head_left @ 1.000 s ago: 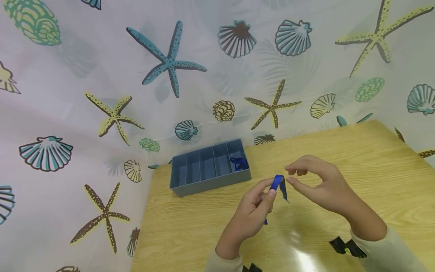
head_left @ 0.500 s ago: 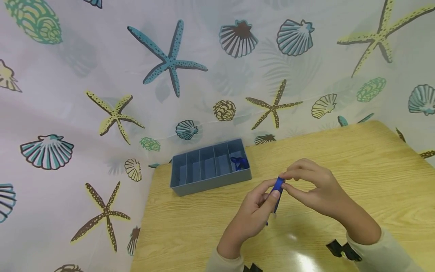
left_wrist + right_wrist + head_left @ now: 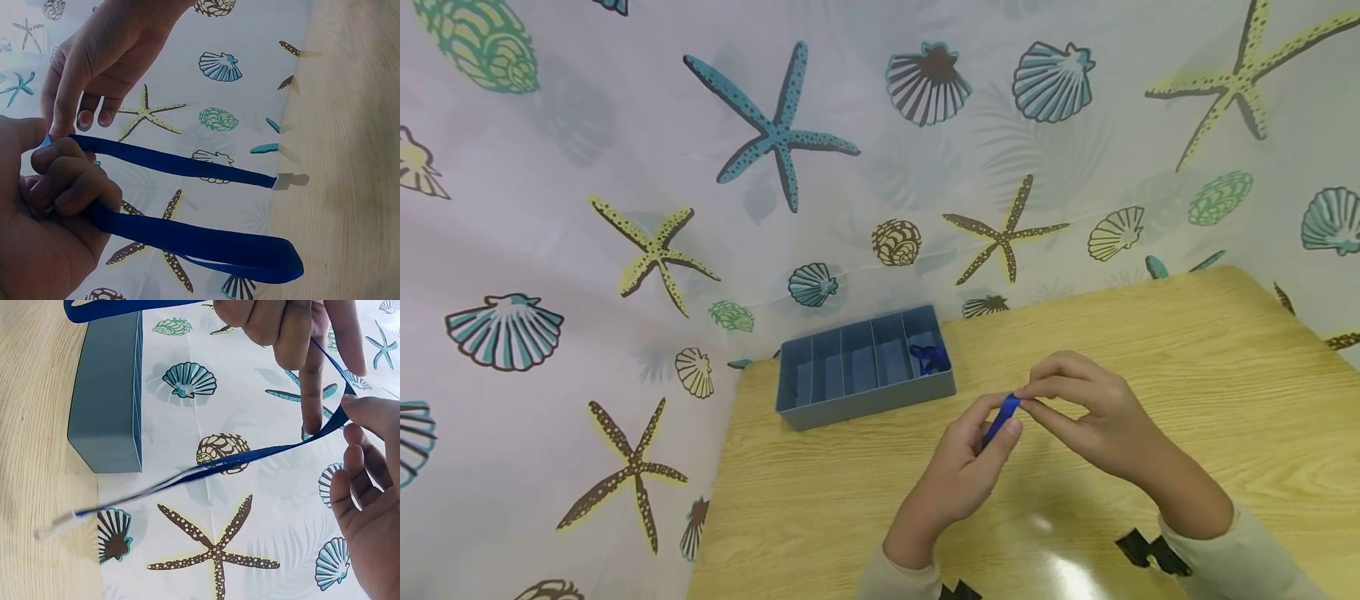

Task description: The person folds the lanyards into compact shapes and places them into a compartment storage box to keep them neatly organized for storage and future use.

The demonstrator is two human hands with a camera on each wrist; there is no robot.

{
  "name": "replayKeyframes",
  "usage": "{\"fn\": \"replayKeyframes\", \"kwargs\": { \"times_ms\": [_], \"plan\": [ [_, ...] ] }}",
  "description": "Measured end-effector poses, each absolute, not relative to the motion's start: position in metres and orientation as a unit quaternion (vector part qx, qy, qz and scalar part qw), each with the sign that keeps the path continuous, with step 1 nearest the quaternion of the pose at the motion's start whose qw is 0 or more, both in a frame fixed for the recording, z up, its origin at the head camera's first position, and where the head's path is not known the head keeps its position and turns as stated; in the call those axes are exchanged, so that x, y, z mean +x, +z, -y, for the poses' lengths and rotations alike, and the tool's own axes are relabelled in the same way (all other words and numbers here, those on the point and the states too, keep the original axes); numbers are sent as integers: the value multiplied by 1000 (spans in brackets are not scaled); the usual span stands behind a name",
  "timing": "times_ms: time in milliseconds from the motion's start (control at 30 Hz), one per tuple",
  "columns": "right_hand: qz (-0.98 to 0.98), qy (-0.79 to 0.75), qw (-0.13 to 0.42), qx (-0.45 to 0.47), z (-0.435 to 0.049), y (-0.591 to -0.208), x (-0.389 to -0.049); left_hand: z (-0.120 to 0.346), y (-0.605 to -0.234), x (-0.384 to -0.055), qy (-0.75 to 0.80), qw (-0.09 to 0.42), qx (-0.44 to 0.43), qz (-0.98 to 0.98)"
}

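A flat blue shoelace runs between both hands above the table. My left hand holds it, fingers curled round it; a loop hangs below those fingers in the left wrist view. With thumb and fingertips my right hand pinches the lace where it bends over, close to the left index finger. One strand slants away to a free end with a whitish tip in the right wrist view. Beyond the left hand stands a grey-blue tray, whose rightmost compartment contains another blue lace-like bundle.
The wooden table meets a hanging white cloth printed with shells and starfish behind it and on the left. Thin dividers split the tray into several compartments. Black straps lie at the sleeves.
My right hand has come in from the right and now pinches the lace's bend beside the left hand. The dangling end has swung out of sight behind the left hand in the head view.
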State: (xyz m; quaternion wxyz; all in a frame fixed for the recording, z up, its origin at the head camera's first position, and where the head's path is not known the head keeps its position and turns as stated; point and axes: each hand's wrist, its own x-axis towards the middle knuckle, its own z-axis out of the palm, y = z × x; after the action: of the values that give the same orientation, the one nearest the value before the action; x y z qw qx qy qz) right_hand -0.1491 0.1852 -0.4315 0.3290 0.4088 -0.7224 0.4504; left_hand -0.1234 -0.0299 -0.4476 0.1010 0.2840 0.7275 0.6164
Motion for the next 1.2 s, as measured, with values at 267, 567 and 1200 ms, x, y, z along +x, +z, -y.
{"fn": "replayKeyframes", "kwargs": {
  "times_ms": [267,567,1200],
  "plan": [
    [716,451,349,401,-179,-426,-151,25,-455,-125,639,91,282,-710],
    [723,457,356,376,-178,-420,-152,13,-468,-127,659,49,325,-677],
    [705,485,369,363,-179,-409,-156,-1,-488,-129,622,-55,327,-709]
  ]
}}
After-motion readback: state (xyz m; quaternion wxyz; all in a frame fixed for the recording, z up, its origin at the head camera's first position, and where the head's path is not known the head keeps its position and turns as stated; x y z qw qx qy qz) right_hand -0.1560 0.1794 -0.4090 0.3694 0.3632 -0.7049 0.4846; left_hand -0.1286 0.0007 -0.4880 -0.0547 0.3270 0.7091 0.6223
